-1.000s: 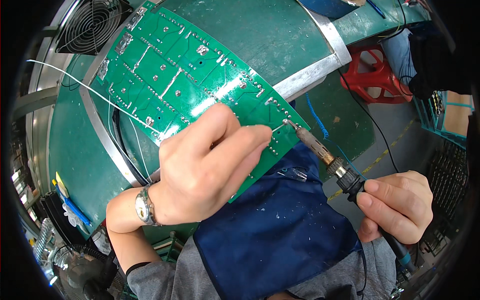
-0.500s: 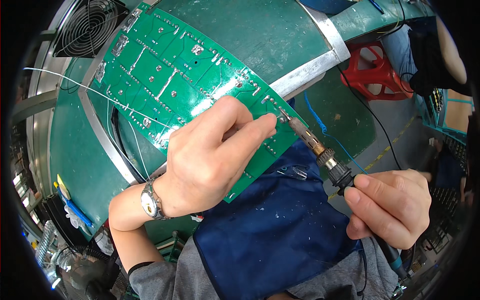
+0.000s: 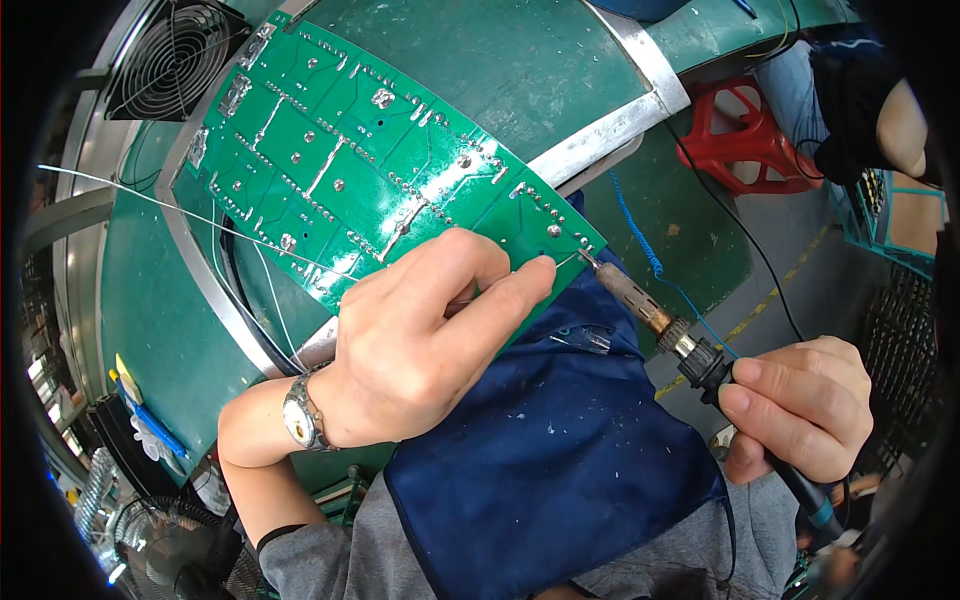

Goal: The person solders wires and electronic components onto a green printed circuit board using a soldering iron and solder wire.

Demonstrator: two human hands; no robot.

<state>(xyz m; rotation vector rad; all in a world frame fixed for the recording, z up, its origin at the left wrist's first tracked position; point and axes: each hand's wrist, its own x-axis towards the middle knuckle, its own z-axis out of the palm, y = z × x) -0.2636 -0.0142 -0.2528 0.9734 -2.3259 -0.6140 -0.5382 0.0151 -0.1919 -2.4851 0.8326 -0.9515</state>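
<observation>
A large green circuit board (image 3: 330,130) lies across the bench edge, solder side up, its near right corner over my lap. My left hand (image 3: 430,320) is above the board, thumb and forefinger pinching a thin solder wire (image 3: 190,215) that trails off to the far left. The wire's short end pokes out past the fingertips toward the board's right corner. In my right hand (image 3: 800,410) is a soldering iron (image 3: 640,300), gripped by its black handle. Its tip touches or nearly touches the pads at that corner, close to the wire's end.
The green bench (image 3: 520,60) has a metal edge strip (image 3: 600,145). A black fan (image 3: 180,60) stands at the far left, and a red stool (image 3: 745,135) is at the far right beside another person's arm (image 3: 903,130). A blue coiled cord (image 3: 635,230) hangs nearby.
The soldering iron's tip has shifted right and slightly down, to the board's right corner. My left fingertips have moved slightly down, and more wire shows beyond them. The board has shifted slightly left.
</observation>
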